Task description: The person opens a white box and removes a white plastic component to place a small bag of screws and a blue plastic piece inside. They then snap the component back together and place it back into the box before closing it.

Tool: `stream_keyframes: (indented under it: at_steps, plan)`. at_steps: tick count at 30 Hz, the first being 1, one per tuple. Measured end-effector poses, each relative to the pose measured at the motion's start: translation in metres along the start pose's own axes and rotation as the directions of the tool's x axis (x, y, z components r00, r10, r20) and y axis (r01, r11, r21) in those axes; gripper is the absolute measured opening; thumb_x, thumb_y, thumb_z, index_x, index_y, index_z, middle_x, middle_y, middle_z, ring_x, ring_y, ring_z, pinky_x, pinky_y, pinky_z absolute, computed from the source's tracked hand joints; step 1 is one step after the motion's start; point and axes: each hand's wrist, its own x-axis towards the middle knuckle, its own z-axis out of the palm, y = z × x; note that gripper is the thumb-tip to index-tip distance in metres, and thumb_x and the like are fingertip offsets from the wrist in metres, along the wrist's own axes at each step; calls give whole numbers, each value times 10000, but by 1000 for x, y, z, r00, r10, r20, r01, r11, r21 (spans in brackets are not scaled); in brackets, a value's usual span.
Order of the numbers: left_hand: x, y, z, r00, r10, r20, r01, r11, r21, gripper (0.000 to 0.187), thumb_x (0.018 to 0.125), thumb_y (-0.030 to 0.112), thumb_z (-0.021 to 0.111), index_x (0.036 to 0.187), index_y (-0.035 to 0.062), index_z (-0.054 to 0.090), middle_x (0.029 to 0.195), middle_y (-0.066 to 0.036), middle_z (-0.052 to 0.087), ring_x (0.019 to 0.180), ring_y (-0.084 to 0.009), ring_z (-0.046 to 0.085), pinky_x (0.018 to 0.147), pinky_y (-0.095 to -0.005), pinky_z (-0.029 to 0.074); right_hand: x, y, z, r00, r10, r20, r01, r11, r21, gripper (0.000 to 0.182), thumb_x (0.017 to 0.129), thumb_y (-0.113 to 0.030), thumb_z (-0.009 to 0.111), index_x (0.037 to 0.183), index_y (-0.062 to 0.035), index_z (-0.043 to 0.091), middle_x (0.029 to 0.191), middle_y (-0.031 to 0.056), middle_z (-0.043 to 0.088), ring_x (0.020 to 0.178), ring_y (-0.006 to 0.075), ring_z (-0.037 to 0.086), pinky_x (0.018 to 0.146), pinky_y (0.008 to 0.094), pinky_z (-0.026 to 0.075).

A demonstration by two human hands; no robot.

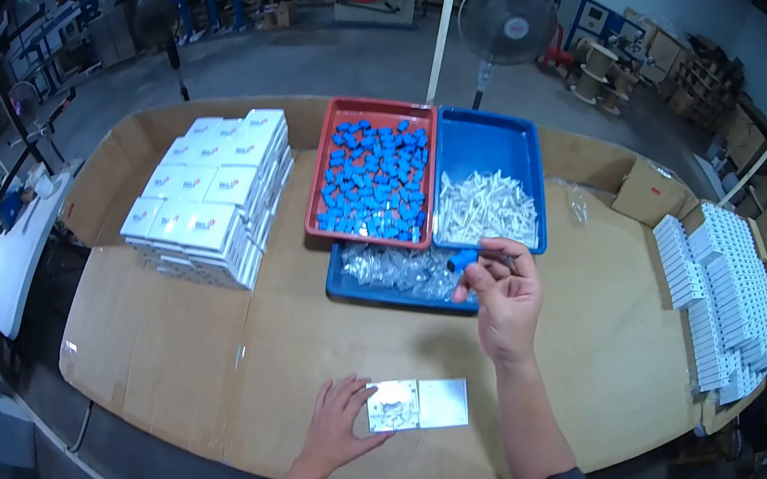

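Between the thumb and fingers of my right hand (504,295) is a small blue piece (464,260), held above the front blue tray (336,282). My left hand (341,423) rests on the cardboard surface with its fingers apart, thumb and fingertips touching the left edge of an open white box (394,406). The box's lid (444,402) lies folded out to the right. Behind, a red tray (315,213) holds many blue pieces, and a blue tray (541,180) beside it holds white slim parts. Clear plastic bags fill the front blue tray.
Stacked white boxes (216,181) stand at the left of the cardboard-covered table (163,345). More white pieces in stacks (725,292) are at the right edge. A fan (507,22) stands behind the trays. Parts of other people show at both far sides.
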Motion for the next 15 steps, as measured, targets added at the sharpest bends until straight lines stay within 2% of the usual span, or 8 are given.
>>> stream_keyframes:
  at_steps: [3, 4, 8, 11, 12, 15]
  plan:
    - [-1, -2, 1, 1000, -11, -2, 11, 1000, 0, 742, 738, 443, 901, 1332, 107, 610, 1395, -109, 602, 1382, -358, 526, 1187, -621, 316, -50, 19, -20, 944, 326, -39, -309, 923, 231, 309, 1018, -5, 665, 1326, 1, 632, 965, 90, 702, 804, 162, 731, 746, 274, 624]
    - [-1, -1, 0, 1000, -13, 0, 13, 1000, 3, 739, 740, 440, 899, 1332, 105, 610, 1393, -110, 602, 1384, -357, 524, 1189, -621, 315, -64, 31, -26, 935, 353, -36, -330, 902, 279, 326, 1048, -48, 630, 1370, 2, 615, 1041, 110, 700, 854, 155, 733, 762, 264, 637]
    - [1, 0, 1, 1000, -7, 2, 7, 1000, 8, 740, 742, 428, 897, 1338, 98, 608, 1389, -123, 600, 1389, -350, 520, 1200, -619, 310, -109, 40, -36, 822, 554, -135, -470, 792, 390, 364, 1057, -76, 619, 1401, 31, 572, 1141, 134, 696, 937, 164, 722, 766, 258, 626]
    - [2, 1, 0, 1000, -2, 10, 2, 1000, 18, 785, 734, 415, 903, 1373, 87, 585, 1393, -134, 608, 1393, -356, 518, 1210, -611, 303, -131, 47, -51, 820, 572, -20, -445, 660, 605, 421, 1052, -92, 634, 1445, 25, 538, 1176, 161, 699, 883, 165, 708, 757, 275, 622]
    - [2, 1, 1, 1000, -2, 5, 2, 1000, 13, 798, 732, 412, 904, 1383, 85, 578, 1395, -135, 609, 1395, -358, 517, 1212, -609, 301, -134, 44, -51, 825, 563, 48, -424, 560, 712, 430, 1078, -150, 583, 1449, 58, 518, 1206, 198, 693, 848, 188, 697, 741, 311, 618]
    - [3, 2, 2, 1000, -14, 12, 14, 1000, 4, 847, 720, 411, 910, 1415, 82, 555, 1410, -140, 608, 1404, -364, 513, 1217, -605, 299, -131, 30, -52, 813, 482, 327, -526, 366, 768, 448, 1097, -203, 515, 1421, 106, 513, 1220, 229, 685, 845, 218, 700, 728, 339, 610]
